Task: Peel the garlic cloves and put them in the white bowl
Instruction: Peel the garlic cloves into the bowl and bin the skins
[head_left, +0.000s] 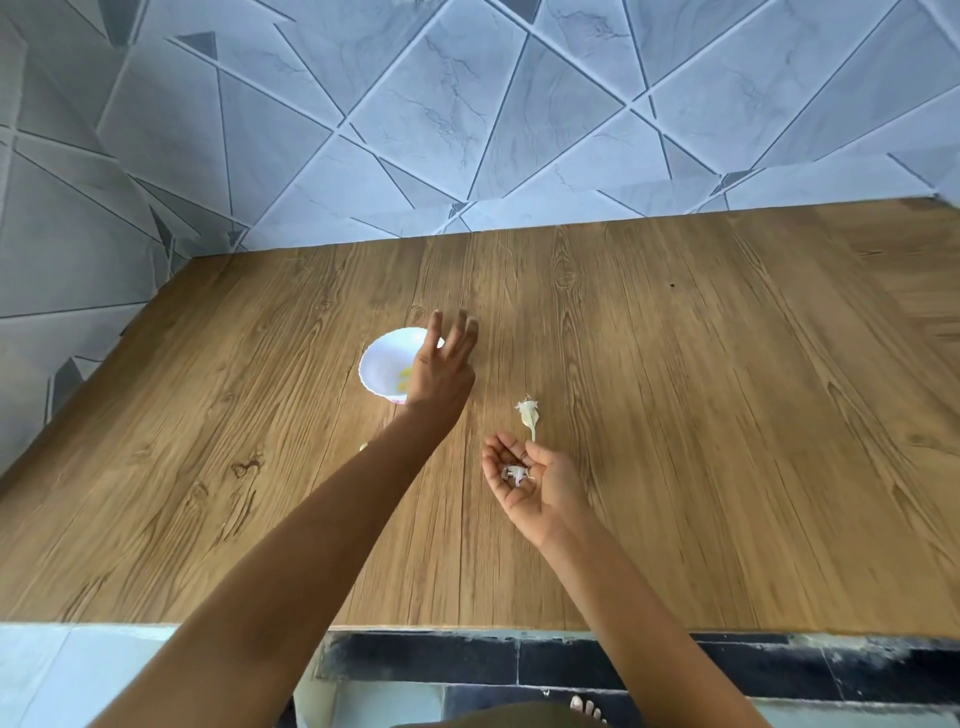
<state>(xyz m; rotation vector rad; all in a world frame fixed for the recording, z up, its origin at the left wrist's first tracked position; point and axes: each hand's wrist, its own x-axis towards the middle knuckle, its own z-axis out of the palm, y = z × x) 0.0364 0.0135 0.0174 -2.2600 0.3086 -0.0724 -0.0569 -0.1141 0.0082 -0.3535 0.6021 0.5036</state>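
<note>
Left hand (441, 371) spread over white bowl (382, 364) — right hand (535, 483) cups, seemingly, peel (515, 474).

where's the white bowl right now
In the head view the white bowl stands on the wooden table, left of centre. Its right rim is hidden behind the left hand, and the right hand is nearer the person.

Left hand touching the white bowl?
Cannot tell. Head view: the left hand overlaps the white bowl at its right rim; neither contact nor gap shows.
</note>
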